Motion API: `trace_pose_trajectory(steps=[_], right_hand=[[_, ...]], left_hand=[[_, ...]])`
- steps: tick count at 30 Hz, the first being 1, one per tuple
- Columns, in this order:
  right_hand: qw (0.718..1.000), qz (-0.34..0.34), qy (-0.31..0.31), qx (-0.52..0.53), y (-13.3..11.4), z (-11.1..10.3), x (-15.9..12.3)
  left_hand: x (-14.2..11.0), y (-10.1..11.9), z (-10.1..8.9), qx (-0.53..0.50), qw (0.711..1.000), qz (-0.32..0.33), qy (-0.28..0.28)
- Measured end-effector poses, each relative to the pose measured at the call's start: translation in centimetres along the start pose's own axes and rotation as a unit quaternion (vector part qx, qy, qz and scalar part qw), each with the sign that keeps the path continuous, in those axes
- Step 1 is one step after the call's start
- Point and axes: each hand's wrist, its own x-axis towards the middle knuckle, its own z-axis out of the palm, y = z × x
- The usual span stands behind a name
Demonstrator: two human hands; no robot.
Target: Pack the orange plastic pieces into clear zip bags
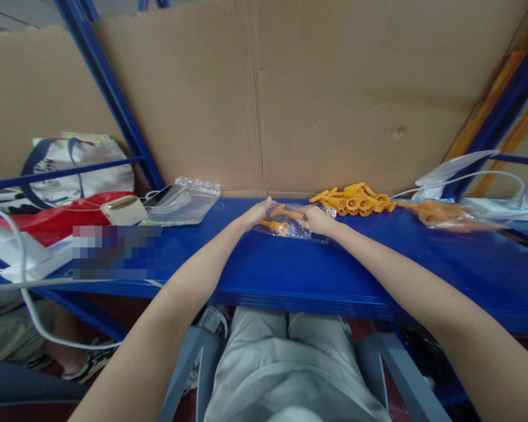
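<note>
A clear plastic bag (305,235) lies on the blue shelf top in front of me, with orange plastic pieces (276,226) in it. My left hand (259,214) pinches the bag at its left end. At the bag's right end, my right hand (318,220) has its fingers closed at the end of an orange piece; the fingertips are partly hidden by the film. Just behind my right hand is a stacked pile of orange funnel-shaped pieces (356,200), their hollow round ends facing me.
Right of the pile lies a filled clear bag of orange pieces (444,212), near a white cable. To the left are a flat clear pouch (189,202), a red bag (70,217) and a white tote (88,167). Cardboard (290,99) walls the back. Another person's leg shows lower left.
</note>
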Motion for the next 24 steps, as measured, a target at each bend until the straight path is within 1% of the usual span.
trace_pose_trajectory(steps=[2, 6, 9, 11, 14, 16, 19, 21, 23, 24], right_hand=[[0.999, 0.026, 0.009, 0.023, 0.1, 0.2, 0.2], [0.991, 0.094, 0.062, 0.072, 0.2, 0.6, 0.3], [0.983, 0.127, 0.059, 0.117, 0.5, 1.1, 0.4], [0.980, 0.124, 0.048, 0.149, 0.7, 1.5, 0.5], [0.974, 0.110, 0.062, 0.186, 1.1, 1.9, 0.6], [0.971, 0.110, 0.068, 0.203, 1.1, 1.9, 0.6], [0.969, 0.124, 0.066, 0.203, 0.9, 1.5, 0.5], [0.973, 0.124, 0.077, 0.177, 0.7, 1.2, 0.4], [0.977, 0.105, 0.080, 0.165, 0.6, 1.0, 0.4], [0.977, 0.092, 0.072, 0.177, 0.5, 0.9, 0.4]], left_hand=[[0.1, 0.0, 0.2, 0.002, 1.000, 0.004, 0.002], [0.6, -0.1, 0.5, 0.008, 1.000, 0.008, 0.012], [0.9, -0.4, 0.5, 0.015, 1.000, 0.014, 0.013], [0.9, -0.5, 0.5, 0.047, 0.999, 0.023, 0.013], [0.5, -0.7, 0.2, 0.148, 0.987, 0.055, -0.012], [0.1, -0.7, -0.2, 0.230, 0.970, 0.072, -0.030], [-0.3, -0.4, -0.6, 0.338, 0.938, 0.066, -0.039], [-0.4, -0.2, -0.7, 0.375, 0.924, 0.061, -0.046], [-0.4, -0.1, -0.7, 0.379, 0.922, 0.063, -0.050], [-0.3, 0.0, -0.7, 0.372, 0.925, 0.064, -0.048]])
